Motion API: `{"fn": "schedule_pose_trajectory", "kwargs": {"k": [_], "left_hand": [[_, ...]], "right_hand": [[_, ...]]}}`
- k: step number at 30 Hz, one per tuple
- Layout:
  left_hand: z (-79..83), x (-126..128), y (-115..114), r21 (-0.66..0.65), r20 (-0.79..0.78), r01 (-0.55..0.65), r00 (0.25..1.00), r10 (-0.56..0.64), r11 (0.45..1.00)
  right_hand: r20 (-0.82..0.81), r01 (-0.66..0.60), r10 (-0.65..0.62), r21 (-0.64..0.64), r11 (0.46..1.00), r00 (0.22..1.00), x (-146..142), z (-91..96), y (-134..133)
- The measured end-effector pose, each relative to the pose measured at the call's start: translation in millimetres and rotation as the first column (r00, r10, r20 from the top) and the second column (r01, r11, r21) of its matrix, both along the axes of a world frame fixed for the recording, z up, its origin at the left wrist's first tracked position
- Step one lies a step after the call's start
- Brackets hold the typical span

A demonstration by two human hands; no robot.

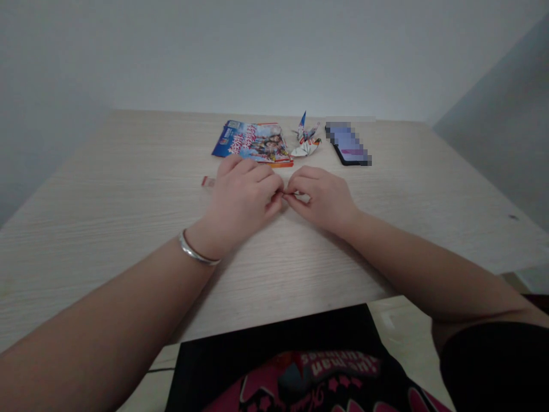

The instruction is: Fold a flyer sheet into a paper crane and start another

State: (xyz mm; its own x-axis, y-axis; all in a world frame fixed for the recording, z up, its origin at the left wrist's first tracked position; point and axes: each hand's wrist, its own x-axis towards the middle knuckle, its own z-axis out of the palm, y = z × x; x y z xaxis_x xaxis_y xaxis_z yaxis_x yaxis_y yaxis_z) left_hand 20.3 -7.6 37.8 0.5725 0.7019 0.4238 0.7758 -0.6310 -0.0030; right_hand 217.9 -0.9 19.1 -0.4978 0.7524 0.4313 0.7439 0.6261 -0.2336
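Observation:
My left hand (246,191), with a silver bangle at its wrist, is closed in a pinch. Its fingertips nearly meet those of my right hand (321,197), which pinches too. A thin folded piece of paper (303,197) shows between my right thumb and forefinger; most of it is hidden by the fingers. On the far side of my left hand, a small red-and-white printed corner (208,181) sticks out, and I cannot tell whether it belongs to the same paper. Beyond my hands stand folded paper cranes (306,147), made of printed paper.
Printed leaflets (251,142) lie stacked behind my left hand. A phone (348,146) with a lit, blurred screen lies to the right of the cranes. The pale wooden table (141,171) ends against a wall at the back. A black panel (274,335) is at the near edge.

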Motion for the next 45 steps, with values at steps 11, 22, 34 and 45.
{"fn": "schedule_pose_trajectory", "kwargs": {"k": [11,22,34,45], "left_hand": [[0.2,-6.7,9.0,-0.056,0.047,-0.026,0.999,0.028,0.998],[-2.5,-21.8,22.0,0.029,-0.092,-0.107,0.99,0.109,0.994],[9.0,-32.7,26.1,-0.082,-0.123,-0.206,0.973,0.196,0.975],[-5.6,-39.4,36.6,-0.241,0.089,-0.123,0.985,0.149,0.963]], "right_hand": [[-0.125,-0.094,0.086,-0.056,0.994,0.988,22.7,0.4,10.4],[-0.199,-0.186,0.172,-0.056,0.981,0.965,52.9,-2.4,28.8],[-0.212,-0.206,0.184,-0.085,0.975,0.96,72.7,-2.7,39.8],[-0.131,-0.308,0.296,-0.079,0.948,0.946,86.1,-14.7,54.9]]}}
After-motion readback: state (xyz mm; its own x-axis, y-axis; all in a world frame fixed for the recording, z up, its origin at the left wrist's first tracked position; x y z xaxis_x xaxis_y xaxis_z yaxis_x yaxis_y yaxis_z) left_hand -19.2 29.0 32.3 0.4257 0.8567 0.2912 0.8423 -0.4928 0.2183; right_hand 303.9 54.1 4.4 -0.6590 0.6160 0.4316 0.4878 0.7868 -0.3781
